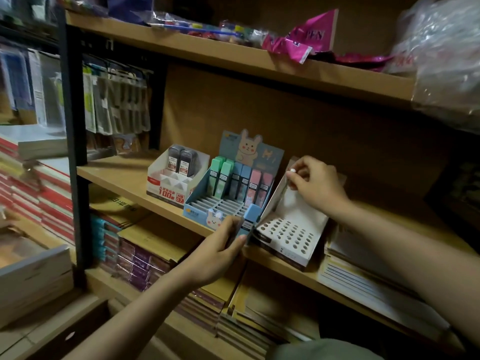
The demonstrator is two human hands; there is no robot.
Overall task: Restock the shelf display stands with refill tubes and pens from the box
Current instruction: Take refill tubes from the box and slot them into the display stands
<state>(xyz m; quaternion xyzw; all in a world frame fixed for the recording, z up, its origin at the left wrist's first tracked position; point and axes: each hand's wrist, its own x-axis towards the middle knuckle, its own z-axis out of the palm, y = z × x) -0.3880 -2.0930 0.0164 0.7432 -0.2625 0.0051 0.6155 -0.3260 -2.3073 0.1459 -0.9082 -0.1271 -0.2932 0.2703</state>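
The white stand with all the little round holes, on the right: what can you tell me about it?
The white stand looks like folded cardboard: a sloping tray punched with rows of round holes, apparently all empty, and a tall back panel. It sits tilted on the wooden shelf, right of the blue bunny stand. The right hand pinches something small and white at its back panel; the left hand holds a blue tube beside its front corner.

Stationery shop: wooden shelves point(233, 58) with refill display stands point(220, 193), hanging packets point(117, 105), stacked notebooks point(39, 193).
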